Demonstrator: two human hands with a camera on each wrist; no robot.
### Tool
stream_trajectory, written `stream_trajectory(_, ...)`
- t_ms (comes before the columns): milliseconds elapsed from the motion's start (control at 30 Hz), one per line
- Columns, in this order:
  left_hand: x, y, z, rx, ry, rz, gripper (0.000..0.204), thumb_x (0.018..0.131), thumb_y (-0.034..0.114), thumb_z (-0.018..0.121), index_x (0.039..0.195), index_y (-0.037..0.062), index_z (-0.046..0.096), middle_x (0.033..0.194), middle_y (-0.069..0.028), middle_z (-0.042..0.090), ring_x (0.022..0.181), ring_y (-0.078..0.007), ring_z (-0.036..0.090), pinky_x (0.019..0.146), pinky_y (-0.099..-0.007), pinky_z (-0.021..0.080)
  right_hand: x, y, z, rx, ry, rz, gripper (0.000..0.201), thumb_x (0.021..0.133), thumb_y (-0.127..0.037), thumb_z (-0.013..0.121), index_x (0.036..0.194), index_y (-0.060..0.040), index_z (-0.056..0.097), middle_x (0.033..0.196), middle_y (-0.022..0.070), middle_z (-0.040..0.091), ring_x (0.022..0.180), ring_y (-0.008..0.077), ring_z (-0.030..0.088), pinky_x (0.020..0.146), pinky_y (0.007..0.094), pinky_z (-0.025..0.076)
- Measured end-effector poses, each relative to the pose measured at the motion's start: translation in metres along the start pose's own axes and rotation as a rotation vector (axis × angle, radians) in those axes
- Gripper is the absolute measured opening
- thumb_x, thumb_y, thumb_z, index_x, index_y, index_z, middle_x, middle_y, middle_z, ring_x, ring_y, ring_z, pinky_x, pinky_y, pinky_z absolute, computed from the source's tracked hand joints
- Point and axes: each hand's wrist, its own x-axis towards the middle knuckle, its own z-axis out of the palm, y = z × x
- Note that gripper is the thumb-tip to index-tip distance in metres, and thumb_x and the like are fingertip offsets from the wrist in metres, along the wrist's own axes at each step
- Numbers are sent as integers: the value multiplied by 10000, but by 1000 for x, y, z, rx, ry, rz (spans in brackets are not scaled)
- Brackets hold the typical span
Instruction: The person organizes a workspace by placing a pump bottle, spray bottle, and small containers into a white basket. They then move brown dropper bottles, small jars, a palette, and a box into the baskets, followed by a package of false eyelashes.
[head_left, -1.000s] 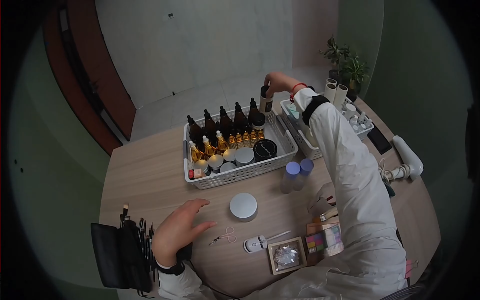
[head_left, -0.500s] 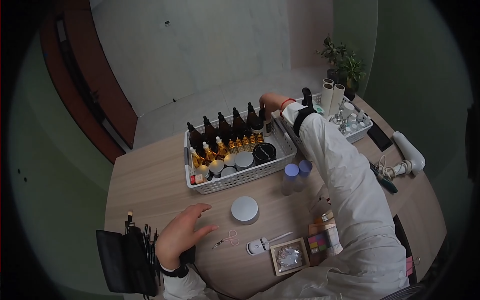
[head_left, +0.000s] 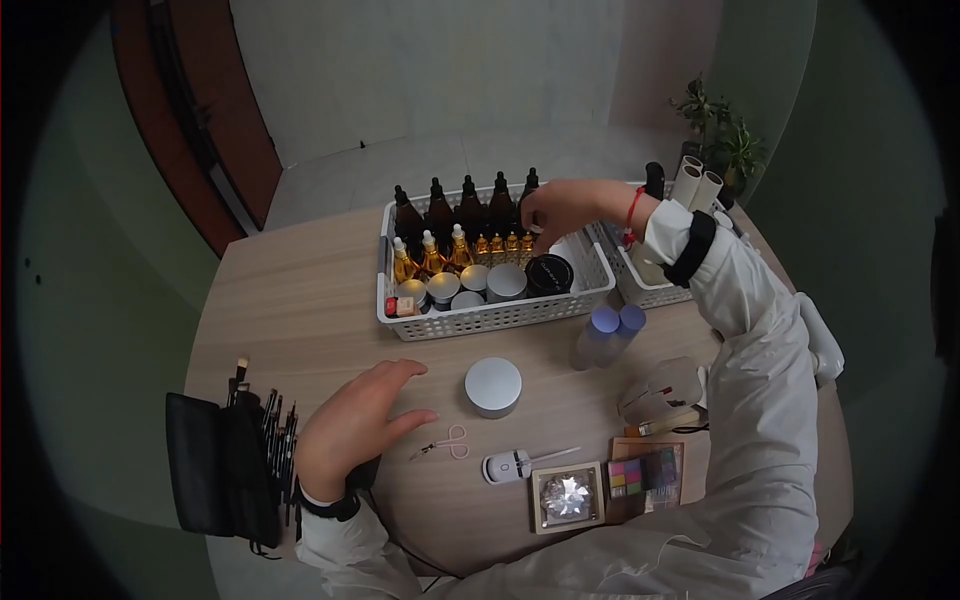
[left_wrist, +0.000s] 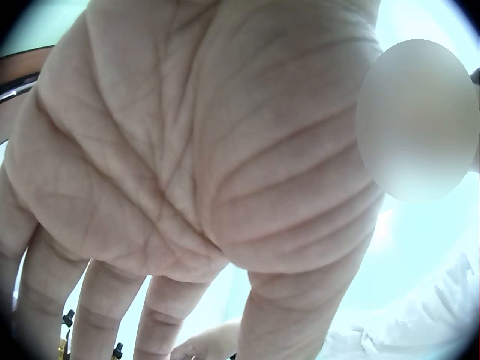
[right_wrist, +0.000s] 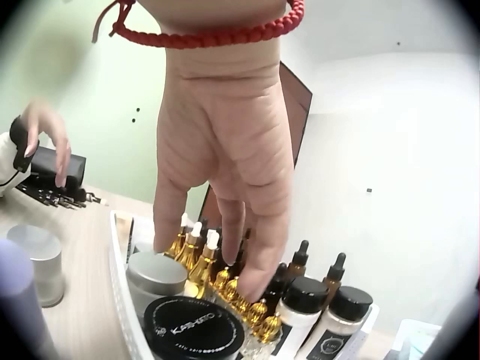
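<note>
My right hand (head_left: 572,207) reaches over the white basket (head_left: 470,326), its fingers pointing down. In the right wrist view, a fingertip is right at the gold-capped small bottles (right_wrist: 257,309), and the thumb is beside a silver-lidded jar (right_wrist: 156,271). A round black-lidded jar (right_wrist: 196,328) sits in front; two black-capped bottles (right_wrist: 304,300) stand behind. Dropper bottles (head_left: 437,208) line the basket's back. Over the table, my left hand (head_left: 352,430) hovers with relaxed fingers and nothing in it, left of a silver-lidded jar (head_left: 493,387) and above pink scissors (head_left: 452,443).
A second white basket (head_left: 650,293) adjoins on the right. Purple-capped bottles (head_left: 604,322) stand before the baskets. Nearer lie a white eyelash curler (head_left: 507,467), a framed box (head_left: 540,515), a colourful palette (head_left: 632,477) and a brush case (head_left: 195,470). A hair dryer (head_left: 824,345) lies far right.
My right hand lowered a black-capped bottle into the basket's back right corner, let it go and shifted to the gold-capped bottles. The left hand has hardly moved; the head view has shifted.
</note>
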Motion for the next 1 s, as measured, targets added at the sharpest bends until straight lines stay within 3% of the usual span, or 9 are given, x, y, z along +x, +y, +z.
stream_trajectory(100,-3,1,-1,-3,-10,2,537,790,317,721,1197,20,538,1143,-158,595,988,-308,601,846,-374,484,3,-3,22,-57,-62,21,574,714,-432,744,1074,1,634,946,132,663,750,258,651,633,369,525)
stream_trajectory(167,-5,2,-2,-4,-5,10,538,789,316,720,1198,19,537,1145,-160,593,988,-308,600,847,-375,483,5,-11,25,-37,-290,244,620,729,-461,723,1080,38,614,986,138,661,691,261,654,592,360,532)
stream_trajectory(300,-10,0,-3,5,34,37,538,795,326,714,1198,20,535,1146,-161,591,986,-307,599,847,-377,484,3,-6,44,68,-309,251,660,744,-506,702,1038,78,607,963,155,658,688,241,668,574,319,536)
stream_trajectory(500,-13,1,-5,8,48,52,526,806,335,699,1196,23,532,1140,-161,590,982,-309,599,843,-375,485,-1,4,48,169,-247,295,756,758,-530,682,1220,41,502,1084,179,606,820,252,663,658,331,554)
stream_trajectory(533,-13,0,-5,17,46,52,522,809,333,696,1196,24,530,1138,-161,591,980,-310,599,841,-375,485,-2,0,41,80,-191,201,740,758,-538,682,1216,15,506,1111,194,585,954,279,624,760,358,536)
stream_trajectory(633,-13,-2,-3,11,67,67,513,815,326,690,1196,25,526,1136,-163,590,978,-318,599,839,-376,485,-23,-36,25,3,99,-53,602,803,-425,698,1181,2,507,1092,164,542,999,332,565,848,389,475)
stream_trajectory(733,-12,1,-3,-14,55,64,476,827,306,664,1168,6,522,1125,-195,589,1021,-375,570,870,-410,467,-43,-91,24,68,58,-223,581,782,-346,730,1199,-24,486,1115,162,503,995,327,544,846,396,474)
stream_trajectory(800,-12,2,-2,-16,56,65,477,827,309,663,1168,7,523,1118,-194,592,1016,-375,572,868,-411,467,-46,-108,44,41,20,-486,620,749,-291,755,1230,-39,456,1138,160,472,1039,316,526,842,389,478)
stream_trajectory(1000,-13,0,-2,-12,67,74,484,826,321,664,1168,9,524,1126,-189,590,1018,-367,574,863,-412,468,-61,-151,104,-171,-164,-529,581,725,-192,739,1223,-69,467,1155,176,436,1008,388,511,811,438,510)
